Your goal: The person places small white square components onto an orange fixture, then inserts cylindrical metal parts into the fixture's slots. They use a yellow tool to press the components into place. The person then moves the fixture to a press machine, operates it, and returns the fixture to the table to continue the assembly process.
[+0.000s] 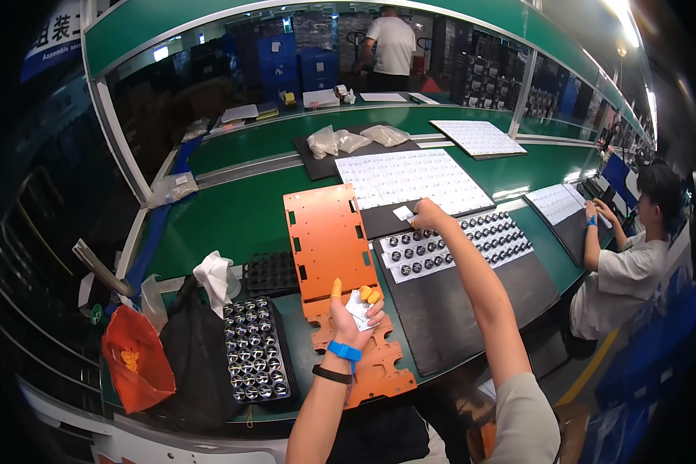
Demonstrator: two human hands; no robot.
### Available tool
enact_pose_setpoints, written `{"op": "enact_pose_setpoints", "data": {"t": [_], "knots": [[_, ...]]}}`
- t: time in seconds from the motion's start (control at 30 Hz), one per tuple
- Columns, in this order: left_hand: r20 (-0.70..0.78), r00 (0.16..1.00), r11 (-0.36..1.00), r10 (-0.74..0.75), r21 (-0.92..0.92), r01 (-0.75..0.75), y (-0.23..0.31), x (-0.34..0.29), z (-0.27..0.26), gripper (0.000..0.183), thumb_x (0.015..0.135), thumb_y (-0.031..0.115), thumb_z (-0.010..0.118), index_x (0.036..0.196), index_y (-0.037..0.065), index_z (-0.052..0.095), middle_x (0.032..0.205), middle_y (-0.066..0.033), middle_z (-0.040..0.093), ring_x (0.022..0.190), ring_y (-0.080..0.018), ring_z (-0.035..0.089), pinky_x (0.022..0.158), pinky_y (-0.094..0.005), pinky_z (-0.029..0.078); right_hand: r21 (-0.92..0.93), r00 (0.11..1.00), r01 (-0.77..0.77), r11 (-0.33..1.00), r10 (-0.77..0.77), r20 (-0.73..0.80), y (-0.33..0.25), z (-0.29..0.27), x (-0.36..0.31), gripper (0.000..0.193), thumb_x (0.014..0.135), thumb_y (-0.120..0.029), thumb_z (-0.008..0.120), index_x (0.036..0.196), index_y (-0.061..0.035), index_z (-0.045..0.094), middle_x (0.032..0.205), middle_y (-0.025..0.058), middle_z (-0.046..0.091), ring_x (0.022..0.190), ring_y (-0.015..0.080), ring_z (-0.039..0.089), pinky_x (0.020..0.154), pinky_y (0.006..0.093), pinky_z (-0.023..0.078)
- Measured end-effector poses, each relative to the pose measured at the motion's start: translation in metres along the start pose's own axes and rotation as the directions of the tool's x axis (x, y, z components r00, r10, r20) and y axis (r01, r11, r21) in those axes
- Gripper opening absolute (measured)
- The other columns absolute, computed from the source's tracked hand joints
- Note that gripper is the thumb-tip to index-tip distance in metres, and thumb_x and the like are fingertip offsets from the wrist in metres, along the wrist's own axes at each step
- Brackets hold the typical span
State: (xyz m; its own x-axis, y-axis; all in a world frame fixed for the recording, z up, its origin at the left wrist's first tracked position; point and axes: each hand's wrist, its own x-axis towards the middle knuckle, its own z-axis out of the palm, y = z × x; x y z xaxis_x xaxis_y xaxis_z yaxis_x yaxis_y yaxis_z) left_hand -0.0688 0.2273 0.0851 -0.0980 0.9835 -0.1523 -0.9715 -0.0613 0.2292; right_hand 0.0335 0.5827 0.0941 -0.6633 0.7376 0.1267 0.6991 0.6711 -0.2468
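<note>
My left hand (349, 329), palm up with yellow finger cots, closes on a small white board (357, 308) above an orange fixture plate (329, 240). A blue strap and a black band circle that wrist. Stretched forward, my right hand (431, 216) pinches another small white square board (404, 213) at the near edge of a large white panel sheet (410, 178). Beneath my right forearm lie white strips bearing rows of black round parts (421, 254), on a black mat (448, 317). The forearm hides some of those rows.
Left of the fixture stands a black tray of shiny round parts (257, 352), with an orange-red bag (138, 359) beyond it. Plastic bags (348, 141) lie at the back. At right, a co-worker (626, 247) handles another white sheet (557, 203); another person stands behind the bench.
</note>
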Motion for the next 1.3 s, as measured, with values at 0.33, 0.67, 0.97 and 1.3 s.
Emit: {"op": "enact_pose_setpoints", "data": {"t": [0.33,0.67,0.97,1.3], "knots": [[0.020,1.000,1.000,-0.010,-0.001,0.010,0.002,0.001,-0.002,0.056,0.097,0.061,0.039,0.084,0.008,0.051,0.075,-0.0039,0.044,0.055,-0.0143,0.036,0.044,-0.0255,0.026,-0.048,0.968,-0.039,0.998,0.026,-0.251,0.007,0.017,0.011,0.020,0.079,-0.012,0.060,0.079,0.0058,0.070,0.082,0.0310,0.067,0.080,0.0445,0.067,0.080,0.0495,0.055],[0.048,0.999,1.000,0.010,-0.015,-0.009,0.005,-0.004,-0.009,0.055,0.098,0.059,0.038,0.085,0.007,0.051,0.076,-0.0052,0.045,0.055,-0.0146,0.036,0.044,-0.0256,0.026,-0.050,0.987,-0.012,0.999,0.004,-0.163,-0.055,0.034,0.010,0.022,0.082,-0.016,0.064,0.089,0.0031,0.071,0.090,0.0294,0.068,0.091,0.0425,0.067,0.085,0.0489,0.055],[0.082,0.997,1.000,0.008,-0.018,-0.007,0.002,-0.003,-0.010,0.055,0.098,0.059,0.038,0.085,0.007,0.053,0.078,-0.0061,0.049,0.055,-0.0140,0.038,0.044,-0.0252,0.028,-0.160,0.971,0.135,0.978,-0.162,-0.173,-0.055,0.027,0.005,0.019,0.078,-0.008,0.059,0.093,0.0031,0.062,0.088,0.0272,0.068,0.087,0.0412,0.068,0.080,0.0494,0.055],[0.070,0.997,0.996,0.016,-0.084,-0.010,0.001,0.000,-0.011,0.045,0.100,0.045,0.040,0.089,0.005,0.059,0.084,-0.0082,0.056,0.056,-0.0144,0.039,0.045,-0.0255,0.030,-0.154,0.937,0.002,0.988,-0.056,-0.345,-0.030,0.027,-0.001,0.033,0.084,-0.003,0.058,0.116,0.0049,0.054,0.090,0.0266,0.067,0.084,0.0406,0.068,0.075,0.0482,0.055]]}}
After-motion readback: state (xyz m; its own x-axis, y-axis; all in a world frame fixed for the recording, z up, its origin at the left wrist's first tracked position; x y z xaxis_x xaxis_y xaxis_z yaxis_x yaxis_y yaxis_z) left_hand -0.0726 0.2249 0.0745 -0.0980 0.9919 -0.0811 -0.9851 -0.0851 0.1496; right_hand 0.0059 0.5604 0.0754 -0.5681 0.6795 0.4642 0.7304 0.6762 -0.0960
